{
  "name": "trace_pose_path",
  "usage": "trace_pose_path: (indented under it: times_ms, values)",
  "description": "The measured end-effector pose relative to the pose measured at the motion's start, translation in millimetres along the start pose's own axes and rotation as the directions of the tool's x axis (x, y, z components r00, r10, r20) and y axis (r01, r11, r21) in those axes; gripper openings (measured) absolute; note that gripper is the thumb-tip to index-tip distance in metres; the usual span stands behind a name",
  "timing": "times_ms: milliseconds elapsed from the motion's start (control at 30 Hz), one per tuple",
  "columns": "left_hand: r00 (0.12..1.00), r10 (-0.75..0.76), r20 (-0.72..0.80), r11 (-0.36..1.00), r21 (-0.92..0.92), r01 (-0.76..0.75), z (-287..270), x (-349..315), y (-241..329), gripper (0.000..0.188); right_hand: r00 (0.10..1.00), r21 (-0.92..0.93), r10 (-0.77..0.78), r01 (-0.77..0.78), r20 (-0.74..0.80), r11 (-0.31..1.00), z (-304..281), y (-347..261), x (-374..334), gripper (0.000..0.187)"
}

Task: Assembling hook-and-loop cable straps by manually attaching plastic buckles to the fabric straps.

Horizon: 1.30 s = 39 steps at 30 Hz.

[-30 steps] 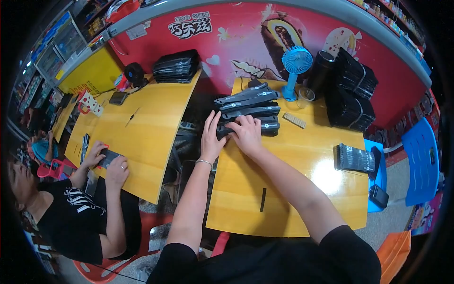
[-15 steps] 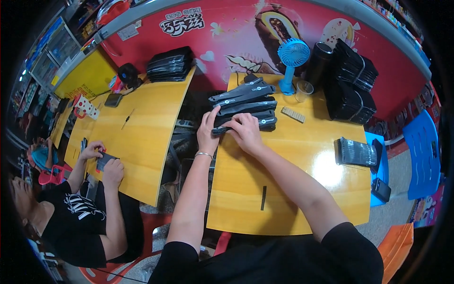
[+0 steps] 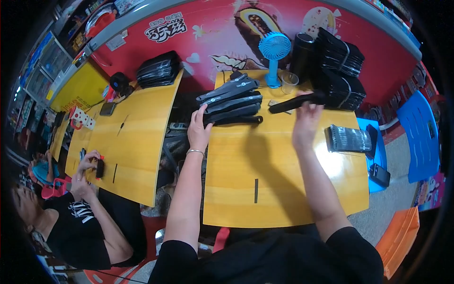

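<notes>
On the yellow table, a pile of long, flat black pouches (image 3: pixel 231 98) with small white prints lies fanned in layers. My left hand (image 3: pixel 198 128) rests against the pile's left end, fingers and thumb spread apart. To the right of the pile, my right hand (image 3: pixel 307 123) is raised, its fingers closed on one long black pouch (image 3: pixel 288 102). That pouch is held roughly level, and its right end blurs into the dark stack behind. A thin black strip (image 3: pixel 256 190) lies on the table nearer to me.
A blue fan (image 3: pixel 274 52), a clear cup (image 3: pixel 289 83), a black bottle (image 3: pixel 301 52) and banded black stacks (image 3: pixel 338 87) line the back. At right lies a plastic-wrapped packet (image 3: pixel 350 138) by a blue chair (image 3: pixel 418 137). A co-worker (image 3: pixel 85 222) handles a small dark item at the left table.
My right hand has left the pile, moving right with one black pouch. My left hand stays at the pile's left end. The co-worker's hands have shifted, and the view has tilted slightly.
</notes>
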<state>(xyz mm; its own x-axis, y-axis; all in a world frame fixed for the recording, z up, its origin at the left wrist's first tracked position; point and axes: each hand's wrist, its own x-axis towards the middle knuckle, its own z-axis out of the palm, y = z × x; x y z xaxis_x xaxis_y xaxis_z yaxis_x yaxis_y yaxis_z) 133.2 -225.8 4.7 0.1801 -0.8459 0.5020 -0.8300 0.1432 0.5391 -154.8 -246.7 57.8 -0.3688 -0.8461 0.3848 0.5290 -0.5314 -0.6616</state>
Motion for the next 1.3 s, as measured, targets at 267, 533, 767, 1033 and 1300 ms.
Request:
trace_pose_path:
  times_ms: [267,533,767,1033,1300]
  values:
    - [0.963,0.178,-0.202,0.979,0.134,-0.153,-24,-22,51,0.055,0.789,-0.48,-0.221,0.542,0.573,0.69,-18,-119,-39,0.025]
    - [0.561,0.262,0.786,-0.644,-0.291,0.708,-29,-189,191,0.05,0.307,-0.309,0.08,0.835,0.948,0.455,-16,-171,-112,0.039]
    - [0.679,0.029,0.734,-0.502,-0.576,0.645,-39,-180,198,0.039,0.209,-0.094,0.094,-0.013,0.973,0.996,24,-279,-90,0.025]
    - [0.699,-0.14,0.701,-0.329,-0.699,0.635,-50,-180,201,0.031,0.407,-0.12,0.014,0.236,0.913,0.964,-25,-270,-102,0.023]
    - [0.723,-0.205,0.66,-0.279,-0.747,0.603,-55,-185,191,0.029,0.649,-0.254,-0.146,0.48,0.747,0.839,-14,-227,-42,0.024]
